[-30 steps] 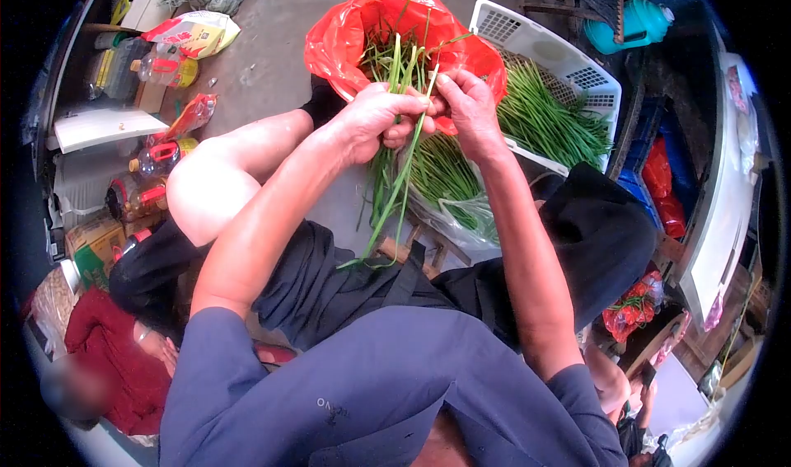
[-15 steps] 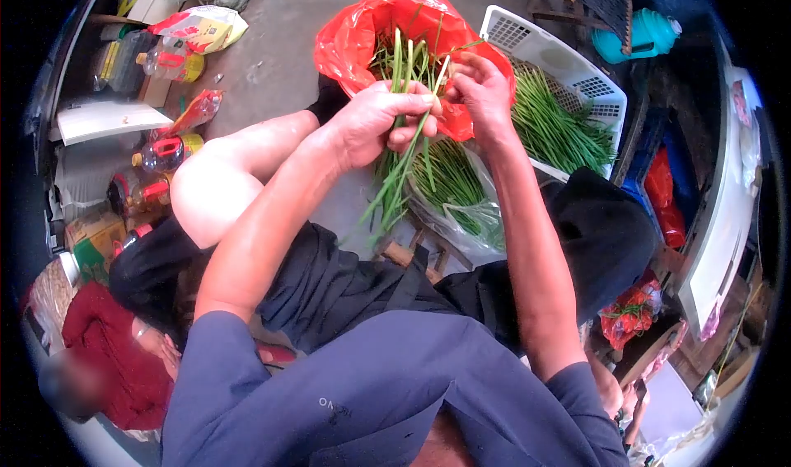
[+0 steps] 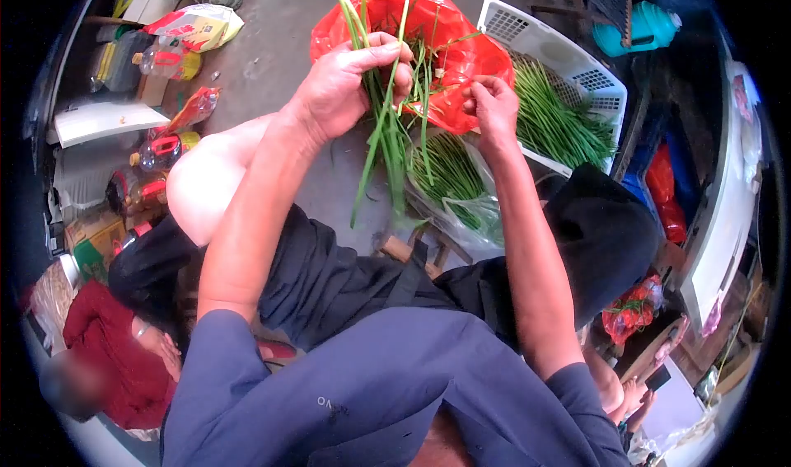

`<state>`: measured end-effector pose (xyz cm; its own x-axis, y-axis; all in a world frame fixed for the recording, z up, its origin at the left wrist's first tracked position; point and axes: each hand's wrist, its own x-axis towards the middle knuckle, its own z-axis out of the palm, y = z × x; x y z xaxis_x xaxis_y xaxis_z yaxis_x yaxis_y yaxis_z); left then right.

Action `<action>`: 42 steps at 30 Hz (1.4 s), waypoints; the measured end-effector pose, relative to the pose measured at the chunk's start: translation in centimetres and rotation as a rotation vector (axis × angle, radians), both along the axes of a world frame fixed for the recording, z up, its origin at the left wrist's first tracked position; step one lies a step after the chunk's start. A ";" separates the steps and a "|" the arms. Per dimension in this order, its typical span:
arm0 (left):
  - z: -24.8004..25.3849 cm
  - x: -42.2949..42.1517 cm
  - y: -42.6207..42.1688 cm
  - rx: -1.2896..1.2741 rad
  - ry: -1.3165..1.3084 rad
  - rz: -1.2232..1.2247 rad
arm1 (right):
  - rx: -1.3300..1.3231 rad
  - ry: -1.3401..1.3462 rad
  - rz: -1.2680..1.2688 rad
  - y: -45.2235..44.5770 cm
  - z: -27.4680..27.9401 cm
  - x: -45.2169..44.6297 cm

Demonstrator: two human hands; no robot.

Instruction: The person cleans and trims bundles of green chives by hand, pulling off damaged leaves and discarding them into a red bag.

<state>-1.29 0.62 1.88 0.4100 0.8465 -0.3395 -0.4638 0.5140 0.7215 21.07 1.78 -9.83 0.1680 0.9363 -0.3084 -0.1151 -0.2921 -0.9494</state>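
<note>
My left hand (image 3: 342, 92) is closed around a small bunch of garlic chives (image 3: 381, 141), their pale ends pointing up and the green leaves hanging down. My right hand (image 3: 494, 108) is pinched at the right edge of the red plastic bag (image 3: 354, 26); whatever is between its fingertips is too small to make out. Loose stalks and scraps lie inside the bag. Below it, a bundle of green stalks (image 3: 449, 170) rests in a clear plastic bag (image 3: 486, 220). More long green stalks (image 3: 560, 121) fill the white plastic basket (image 3: 614, 96) at the right.
A small wooden stool (image 3: 400, 248) stands between my legs. Oil bottles (image 3: 169, 59) and packets line the left side. A teal jug (image 3: 647, 28) is at the upper right. One person in dark red (image 3: 124, 352) sits at lower left; another person's hands (image 3: 634, 401) show at lower right.
My left hand has moved up and left with the chives. The right hand has separated from the bunch and moved slightly down and right, to the bag's edge.
</note>
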 end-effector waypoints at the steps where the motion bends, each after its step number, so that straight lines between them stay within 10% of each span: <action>1: 0.1 0.0 0.0 -0.004 -0.003 -0.005 | -0.046 -0.011 0.007 -0.4 -0.1 0.8; 13: 1.6 0.0 0.2 0.051 0.077 0.106 | -0.279 -0.688 0.845 -7.7 -9.7 4.5; 42: 1.4 1.2 -0.1 -0.061 0.292 0.156 | -0.057 -0.868 0.664 -7.9 -14.9 2.2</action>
<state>-0.04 0.52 3.25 0.1551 0.8657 -0.4759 -0.3185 0.4998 0.8054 23.29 -6.15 -24.78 -0.1844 0.9087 -0.3744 0.7835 -0.0941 -0.6143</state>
